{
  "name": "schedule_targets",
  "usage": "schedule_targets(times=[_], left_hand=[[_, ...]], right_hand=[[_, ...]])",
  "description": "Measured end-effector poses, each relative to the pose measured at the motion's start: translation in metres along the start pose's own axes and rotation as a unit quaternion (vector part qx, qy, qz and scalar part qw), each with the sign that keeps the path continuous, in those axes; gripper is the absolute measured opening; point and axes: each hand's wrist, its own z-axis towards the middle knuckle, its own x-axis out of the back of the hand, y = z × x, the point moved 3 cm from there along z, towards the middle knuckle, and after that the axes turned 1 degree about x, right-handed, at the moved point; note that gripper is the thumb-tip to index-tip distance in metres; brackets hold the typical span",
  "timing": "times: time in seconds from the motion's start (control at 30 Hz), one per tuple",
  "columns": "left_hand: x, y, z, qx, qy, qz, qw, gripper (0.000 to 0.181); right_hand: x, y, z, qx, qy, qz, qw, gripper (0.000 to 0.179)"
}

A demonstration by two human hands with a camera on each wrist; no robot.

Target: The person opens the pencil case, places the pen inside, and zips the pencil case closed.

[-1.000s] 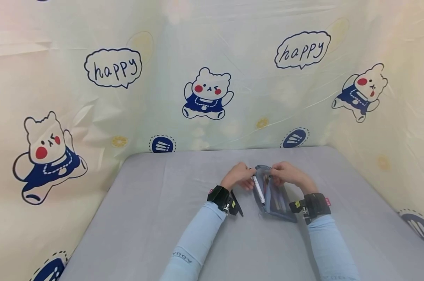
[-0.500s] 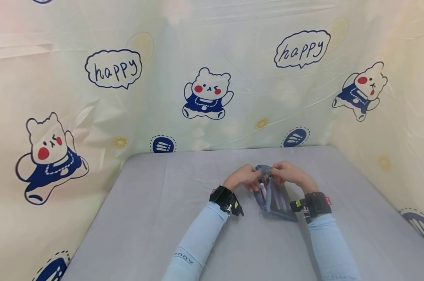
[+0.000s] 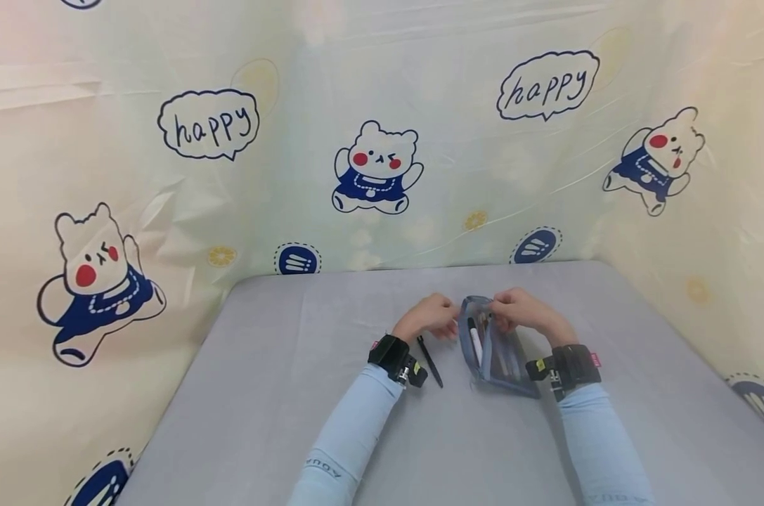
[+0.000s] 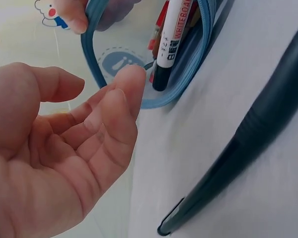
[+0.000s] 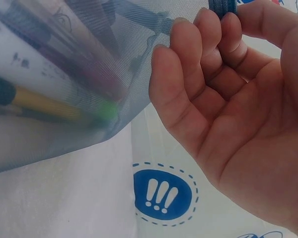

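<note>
My right hand (image 3: 526, 310) pinches the zippered rim of a blue mesh pencil case (image 3: 464, 341), which stands with its mouth open. In the right wrist view, several pens show through the mesh (image 5: 64, 106). A white whiteboard marker (image 4: 173, 42) with a dark cap leans inside the mouth, alongside other pens. My left hand (image 3: 431, 316) is just left of the rim, fingers loosely bent and holding nothing; the left wrist view shows the gap between its thumb and fingers. Below that hand, a black pen (image 3: 430, 362) lies on the table.
A grey cloth covers the table (image 3: 280, 393). Behind it hangs a pale curtain (image 3: 432, 204) printed with bears and "happy" bubbles. Each wrist carries a black strapped camera, the left one (image 3: 396, 360) close above the pen.
The left hand lowered the whiteboard marker into the pencil case, let it go and drew back left. The right hand has kept its grip on the rim. The black pen shows more fully.
</note>
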Motion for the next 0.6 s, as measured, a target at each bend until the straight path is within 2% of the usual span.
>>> schedule_targets(times=[0.3, 0.6], left_hand=[[0.013, -0.004, -0.014, 0.013, 0.029, 0.08, 0.9963, 0.036], [0.019, -0.016, -0.02, 0.045, 0.053, 0.105, 0.992, 0.035]], right_hand=[[0.0, -0.004, -0.001, 0.003, -0.003, -0.002, 1.0, 0.023], [0.001, -0.007, -0.004, 0.004, -0.003, -0.005, 1.0, 0.022]])
